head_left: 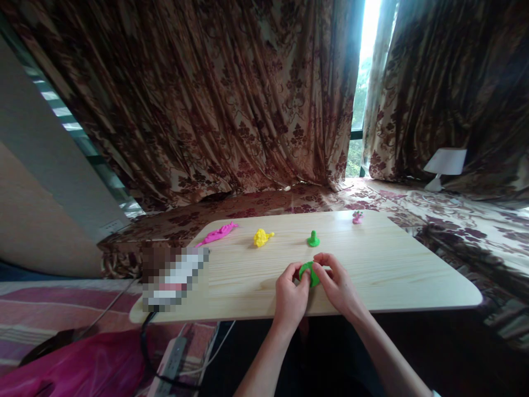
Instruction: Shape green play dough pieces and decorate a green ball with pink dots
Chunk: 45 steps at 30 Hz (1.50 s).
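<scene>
A flattened piece of bright green modelling clay (309, 274) is pinched between both hands, just above the near part of the table. My left hand (291, 292) grips its left side, thumb on the near face. My right hand (336, 281) holds the right edge between thumb and fingers. Beyond the hands stands a small green clay shape (313, 239) with a wide base and an upright knob. Left of that lies a lumpy yellow clay piece (262, 237) with a short tail. Farther left is a long magenta clay strip (219, 234).
The pale wooden table (392, 270) bears a small pink figure (357, 217) near its far edge. A blurred-out object (177, 278) covers the table's left end, with a black cable below it. A power strip (171, 361) lies lower left. A white lamp (446, 162) stands at the far right.
</scene>
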Each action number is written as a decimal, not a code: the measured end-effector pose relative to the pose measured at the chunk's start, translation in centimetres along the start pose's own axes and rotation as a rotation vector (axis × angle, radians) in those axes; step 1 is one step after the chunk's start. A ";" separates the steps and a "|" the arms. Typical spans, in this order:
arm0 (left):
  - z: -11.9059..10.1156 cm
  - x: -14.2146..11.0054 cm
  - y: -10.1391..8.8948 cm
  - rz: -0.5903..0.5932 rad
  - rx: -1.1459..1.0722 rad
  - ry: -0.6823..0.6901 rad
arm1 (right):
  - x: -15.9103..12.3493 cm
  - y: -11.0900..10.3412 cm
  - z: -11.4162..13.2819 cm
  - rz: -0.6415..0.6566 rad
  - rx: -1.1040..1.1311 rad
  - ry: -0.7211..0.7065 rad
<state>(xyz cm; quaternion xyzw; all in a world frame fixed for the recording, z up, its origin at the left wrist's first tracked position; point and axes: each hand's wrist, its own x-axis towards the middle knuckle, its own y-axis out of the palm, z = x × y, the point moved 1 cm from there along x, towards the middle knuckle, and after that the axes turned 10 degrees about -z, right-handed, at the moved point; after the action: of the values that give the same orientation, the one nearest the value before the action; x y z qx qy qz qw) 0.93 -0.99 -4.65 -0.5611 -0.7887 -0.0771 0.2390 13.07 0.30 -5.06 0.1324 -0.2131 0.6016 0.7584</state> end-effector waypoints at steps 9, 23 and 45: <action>0.5 0.1 0.1 -0.036 0.016 0.002 | 0.3 0.0 0.0 -0.031 0.009 0.005; 0.5 0.1 0.1 -0.011 0.046 0.035 | 0.2 -0.1 0.4 -0.015 0.017 -0.055; 0.7 0.2 0.1 -0.033 0.015 0.012 | 0.2 -0.3 0.2 -0.036 -0.008 -0.077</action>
<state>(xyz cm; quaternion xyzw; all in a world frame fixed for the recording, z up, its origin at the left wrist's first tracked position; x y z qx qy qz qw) 0.79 -0.48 -5.17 -0.5457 -0.7971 -0.0784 0.2465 13.37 0.28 -4.76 0.1562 -0.2418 0.5815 0.7609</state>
